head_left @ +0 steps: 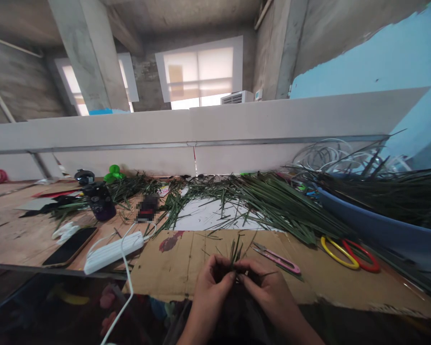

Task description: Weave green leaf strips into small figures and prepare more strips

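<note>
My left hand [213,282] and my right hand [260,282] meet at the front edge of a cardboard sheet [194,254]. Between their pinched fingertips is a small bundle of green leaf strips [236,251], its thin ends pointing up and away from me. The lower part of the bundle is hidden by the fingers. Just beyond my right hand lies a pink-handled thread snips [278,258] on the cardboard. Farther right, scissors with one yellow and one red handle loop [361,254] rest partly under long leaves.
Long green leaves [283,201] spread across the back over a white sheet [197,213]. A blue tub [373,230] full of leaves stands right. At left are a white power strip [113,252] with its cable, a phone [70,247] and a dark bottle [99,201].
</note>
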`<act>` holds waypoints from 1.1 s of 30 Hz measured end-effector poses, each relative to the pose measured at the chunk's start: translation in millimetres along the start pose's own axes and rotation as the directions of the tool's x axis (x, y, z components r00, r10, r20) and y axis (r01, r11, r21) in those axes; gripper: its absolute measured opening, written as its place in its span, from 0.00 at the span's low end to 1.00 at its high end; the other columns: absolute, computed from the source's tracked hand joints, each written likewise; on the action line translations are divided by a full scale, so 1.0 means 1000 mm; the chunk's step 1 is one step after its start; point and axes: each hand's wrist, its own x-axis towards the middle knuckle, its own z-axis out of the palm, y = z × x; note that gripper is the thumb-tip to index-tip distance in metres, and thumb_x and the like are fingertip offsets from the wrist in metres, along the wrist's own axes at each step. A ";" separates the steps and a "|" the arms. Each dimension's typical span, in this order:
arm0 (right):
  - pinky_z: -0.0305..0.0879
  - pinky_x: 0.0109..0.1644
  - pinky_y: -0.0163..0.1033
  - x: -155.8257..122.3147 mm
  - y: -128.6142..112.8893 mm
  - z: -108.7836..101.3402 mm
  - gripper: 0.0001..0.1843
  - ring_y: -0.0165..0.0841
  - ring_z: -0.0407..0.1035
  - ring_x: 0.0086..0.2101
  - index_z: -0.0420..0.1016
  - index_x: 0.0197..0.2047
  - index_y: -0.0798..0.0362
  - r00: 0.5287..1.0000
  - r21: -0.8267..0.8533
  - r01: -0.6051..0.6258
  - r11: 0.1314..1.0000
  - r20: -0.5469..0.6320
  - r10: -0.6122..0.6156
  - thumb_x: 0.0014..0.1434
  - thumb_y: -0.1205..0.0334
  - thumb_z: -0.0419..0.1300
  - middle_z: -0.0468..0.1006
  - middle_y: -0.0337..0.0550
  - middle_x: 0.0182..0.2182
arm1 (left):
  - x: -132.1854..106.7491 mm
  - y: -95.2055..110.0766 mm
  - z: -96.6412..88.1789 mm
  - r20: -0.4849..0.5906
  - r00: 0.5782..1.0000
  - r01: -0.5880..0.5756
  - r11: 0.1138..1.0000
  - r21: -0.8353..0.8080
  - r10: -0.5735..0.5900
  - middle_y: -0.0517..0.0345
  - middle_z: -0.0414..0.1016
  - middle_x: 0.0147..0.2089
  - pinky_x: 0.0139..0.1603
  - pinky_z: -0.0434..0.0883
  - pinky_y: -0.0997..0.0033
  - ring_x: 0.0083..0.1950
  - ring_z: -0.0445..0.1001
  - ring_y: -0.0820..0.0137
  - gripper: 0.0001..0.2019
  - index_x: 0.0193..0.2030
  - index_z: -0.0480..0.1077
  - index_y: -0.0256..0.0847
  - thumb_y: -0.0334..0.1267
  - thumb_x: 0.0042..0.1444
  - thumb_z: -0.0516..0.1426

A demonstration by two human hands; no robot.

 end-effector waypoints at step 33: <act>0.61 0.37 0.37 0.006 0.009 -0.006 0.16 0.34 0.63 0.33 0.70 0.34 0.51 0.984 0.304 -0.146 0.941 0.145 0.106 0.63 0.47 0.58 0.67 0.37 0.29 | -0.006 0.000 0.001 0.095 0.974 -0.224 0.927 0.301 0.205 0.57 0.70 0.35 0.40 0.64 0.71 0.39 0.69 0.66 0.06 0.28 0.67 0.41 0.31 0.50 0.61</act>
